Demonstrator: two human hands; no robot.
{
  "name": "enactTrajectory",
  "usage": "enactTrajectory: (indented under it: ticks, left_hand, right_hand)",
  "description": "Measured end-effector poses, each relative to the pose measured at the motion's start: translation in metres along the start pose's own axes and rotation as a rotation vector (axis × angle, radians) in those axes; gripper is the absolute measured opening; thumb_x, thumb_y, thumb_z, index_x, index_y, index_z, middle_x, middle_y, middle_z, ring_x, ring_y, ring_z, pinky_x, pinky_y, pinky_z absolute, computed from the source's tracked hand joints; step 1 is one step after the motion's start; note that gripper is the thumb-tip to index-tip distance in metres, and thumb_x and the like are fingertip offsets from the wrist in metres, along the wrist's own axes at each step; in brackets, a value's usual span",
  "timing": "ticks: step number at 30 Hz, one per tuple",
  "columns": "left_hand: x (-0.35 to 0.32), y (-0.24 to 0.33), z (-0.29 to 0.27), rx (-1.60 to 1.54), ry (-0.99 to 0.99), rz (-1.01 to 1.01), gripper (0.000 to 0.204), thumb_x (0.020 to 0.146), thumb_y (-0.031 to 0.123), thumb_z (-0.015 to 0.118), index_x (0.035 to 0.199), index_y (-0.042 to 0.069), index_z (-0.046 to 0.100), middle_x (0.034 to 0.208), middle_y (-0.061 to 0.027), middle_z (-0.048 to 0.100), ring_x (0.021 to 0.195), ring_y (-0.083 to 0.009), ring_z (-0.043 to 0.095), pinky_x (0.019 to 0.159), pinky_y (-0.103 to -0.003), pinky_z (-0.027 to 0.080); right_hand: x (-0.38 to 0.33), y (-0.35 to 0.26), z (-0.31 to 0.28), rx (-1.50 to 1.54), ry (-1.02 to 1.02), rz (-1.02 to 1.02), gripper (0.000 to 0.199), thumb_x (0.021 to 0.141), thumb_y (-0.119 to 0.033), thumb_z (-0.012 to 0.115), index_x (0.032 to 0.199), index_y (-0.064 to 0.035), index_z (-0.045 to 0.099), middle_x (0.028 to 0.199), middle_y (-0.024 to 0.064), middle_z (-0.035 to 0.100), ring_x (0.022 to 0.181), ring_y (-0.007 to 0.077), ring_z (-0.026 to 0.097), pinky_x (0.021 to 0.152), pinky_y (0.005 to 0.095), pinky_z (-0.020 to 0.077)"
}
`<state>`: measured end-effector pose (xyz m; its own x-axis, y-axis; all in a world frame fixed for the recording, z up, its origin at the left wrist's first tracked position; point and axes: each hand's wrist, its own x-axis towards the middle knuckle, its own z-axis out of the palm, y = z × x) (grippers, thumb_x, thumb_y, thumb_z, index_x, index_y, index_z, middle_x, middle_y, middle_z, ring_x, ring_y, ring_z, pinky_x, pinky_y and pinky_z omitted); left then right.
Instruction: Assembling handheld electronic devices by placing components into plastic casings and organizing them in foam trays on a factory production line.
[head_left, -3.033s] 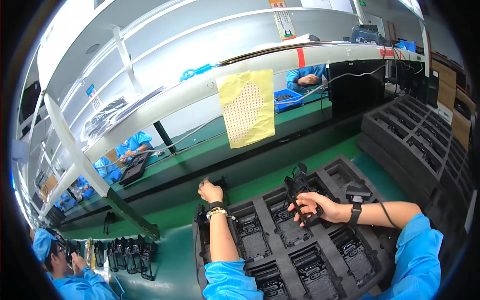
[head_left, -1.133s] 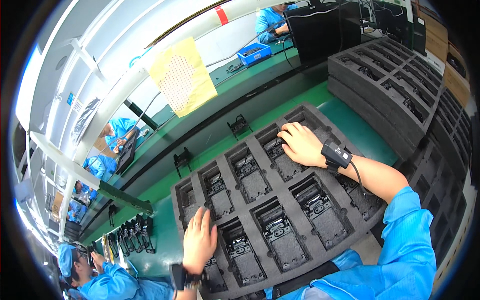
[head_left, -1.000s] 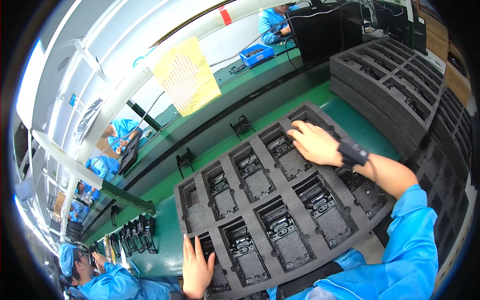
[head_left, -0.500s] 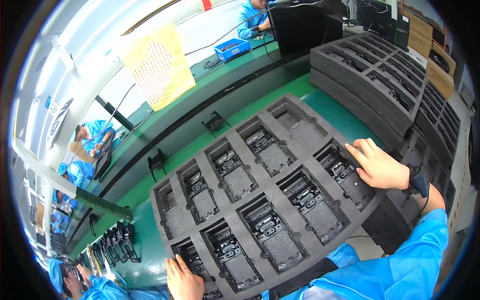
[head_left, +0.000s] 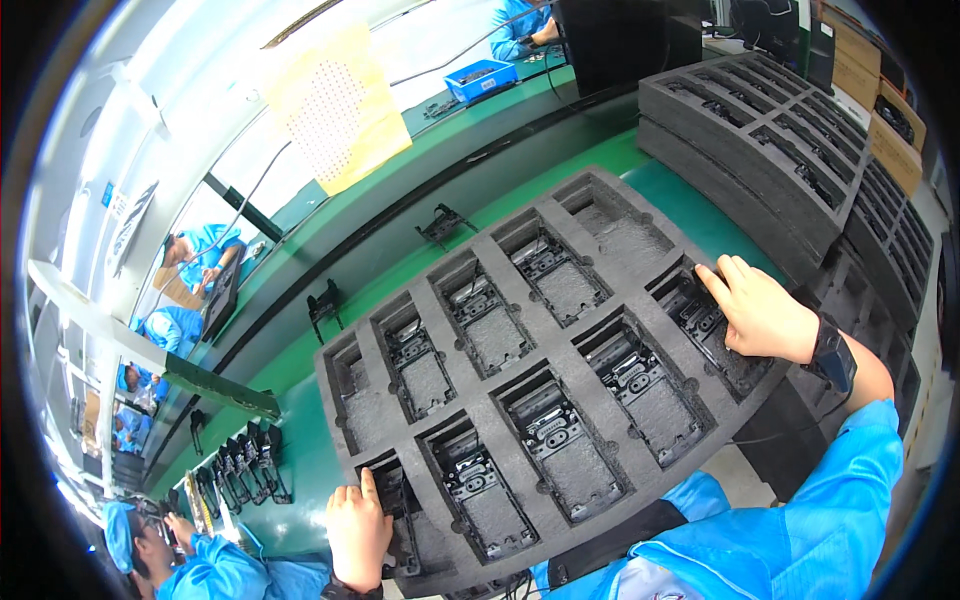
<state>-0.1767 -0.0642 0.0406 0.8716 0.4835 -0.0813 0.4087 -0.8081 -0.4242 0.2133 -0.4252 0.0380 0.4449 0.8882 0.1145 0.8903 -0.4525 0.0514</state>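
A dark grey foam tray (head_left: 555, 400) with rectangular pockets lies in front of me, tilted in view. Most pockets hold black plastic frames, among them one near the middle (head_left: 550, 432); two pockets on the far side hold none. At the near left corner pocket, my left hand (head_left: 358, 535) is closed on a black frame (head_left: 398, 505), index finger along its upper end. My right hand (head_left: 765, 318) pinches another black frame (head_left: 705, 318) in the right end pocket, index finger and thumb at its side. The fingertips are partly hidden by the pocket walls.
Stacked foam trays (head_left: 745, 150) stand at the right beside cardboard boxes (head_left: 895, 150). On the green bench are loose black frames (head_left: 445, 225) and a row of black parts (head_left: 250, 465) at left. A blue bin (head_left: 480, 80) sits beyond. Co-workers (head_left: 205, 250) are seated at left and far back.
The view has shifted, so the tray sits slightly higher and to the right. The frames at both hands look more tilted in their pockets. My left index finger has straightened.
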Motion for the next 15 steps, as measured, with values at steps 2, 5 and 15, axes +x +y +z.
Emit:
enactTrajectory:
  ticks: [2, 5, 15]
  left_hand:
    - [-0.001, -0.011, -0.002, -0.071, 0.034, -0.003, 0.070, 0.061, 0.016, 0.081, 0.125, -0.001, 0.059, 0.083, -0.0146, 0.064, 0.086, -0.0303, 0.062, 0.081, -0.039, 0.050]
    - [0.004, -0.032, -0.012, -0.234, -0.028, 0.081, 0.048, 0.063, 0.014, 0.079, 0.110, 0.007, 0.069, 0.073, -0.0164, 0.064, 0.074, -0.0324, 0.064, 0.072, -0.041, 0.052]
    - [0.024, -0.053, -0.108, -0.460, 0.486, 0.008, 0.040, 0.070, 0.000, 0.073, 0.108, 0.001, 0.064, 0.090, -0.0196, 0.066, 0.083, -0.0351, 0.065, 0.072, -0.039, 0.051]
  right_hand:
    - [0.003, -0.003, 0.001, -0.072, -0.035, 0.007, 0.076, 0.058, -0.004, 0.065, 0.131, 0.0107, 0.044, 0.100, 0.0177, 0.048, 0.094, 0.0314, 0.053, 0.079, 0.0369, 0.0497]
    - [0.013, -0.008, 0.007, -0.244, -0.076, 0.008, 0.072, 0.061, -0.006, 0.068, 0.128, 0.0099, 0.047, 0.095, 0.0146, 0.051, 0.089, 0.0270, 0.057, 0.071, 0.0334, 0.0517]
    - [0.034, 0.021, -0.036, -0.052, -0.242, -0.069, 0.056, 0.077, -0.006, 0.060, 0.130, 0.0096, 0.048, 0.073, 0.0227, 0.065, 0.067, 0.0366, 0.067, 0.062, 0.0446, 0.0536]
